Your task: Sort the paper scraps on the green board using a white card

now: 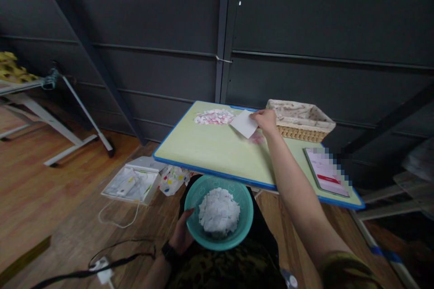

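Note:
My right hand (265, 121) pinches a white square card (244, 123) by its right corner, just above the pale green tabletop (203, 144). Left of the card lies a spread pile of small white and pink paper pieces (215, 117). A faint pinkish patch shows under the card's right side. Over my lap, my left hand (183, 233) grips the rim of a teal plastic basket (249, 216), thumb on the edge. Inside the basket is a heap of small white paper pieces (219, 211).
A cloth-lined wicker basket (301, 133) stands at the table's back right, a tablet (328, 174) before it. On the floor at left are an open white box (130, 184), a dotted plastic bag (172, 179) and a power strip with cables (102, 271). Dark panels (162, 76) rise behind.

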`<state>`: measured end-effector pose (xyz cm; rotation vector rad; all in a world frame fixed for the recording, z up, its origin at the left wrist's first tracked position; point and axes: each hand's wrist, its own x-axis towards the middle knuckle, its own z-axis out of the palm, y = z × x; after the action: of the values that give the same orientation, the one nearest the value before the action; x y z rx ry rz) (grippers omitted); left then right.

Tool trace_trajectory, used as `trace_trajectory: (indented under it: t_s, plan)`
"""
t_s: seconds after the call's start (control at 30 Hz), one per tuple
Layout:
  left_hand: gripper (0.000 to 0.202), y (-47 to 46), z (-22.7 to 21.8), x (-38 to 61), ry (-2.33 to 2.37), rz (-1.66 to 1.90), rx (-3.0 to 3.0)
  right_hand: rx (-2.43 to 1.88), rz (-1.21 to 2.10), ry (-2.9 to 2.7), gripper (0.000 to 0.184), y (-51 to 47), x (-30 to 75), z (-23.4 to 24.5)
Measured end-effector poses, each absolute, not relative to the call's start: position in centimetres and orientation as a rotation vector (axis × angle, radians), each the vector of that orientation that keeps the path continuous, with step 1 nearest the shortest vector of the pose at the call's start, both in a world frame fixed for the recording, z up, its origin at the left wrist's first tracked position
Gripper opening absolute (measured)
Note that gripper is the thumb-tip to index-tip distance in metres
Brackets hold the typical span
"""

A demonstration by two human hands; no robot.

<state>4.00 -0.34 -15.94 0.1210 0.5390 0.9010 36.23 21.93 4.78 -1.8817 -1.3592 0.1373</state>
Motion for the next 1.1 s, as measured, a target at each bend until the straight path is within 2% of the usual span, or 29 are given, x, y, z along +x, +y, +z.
trace_trajectory:
  t_s: [0.37, 0.87, 1.1]
  plan:
    - [0.052, -0.3, -16.2, 4.0, 0.516, 0.913, 0.128, -1.934, 0.200, -1.305, 0.027, 21.2, 36.6, 5.5]
    - [0.052, -0.5, -15.8, 4.0, 0.533, 0.875, 0.118, -1.945, -0.064, -1.252, 0.028, 20.0, 36.9, 7.0]
    - [0.051, -0.2, -16.0, 3.9, 0.494, 0.858, 0.125, -1.943, -0.114, -1.392, 0.031, 20.0, 34.7, 6.4]
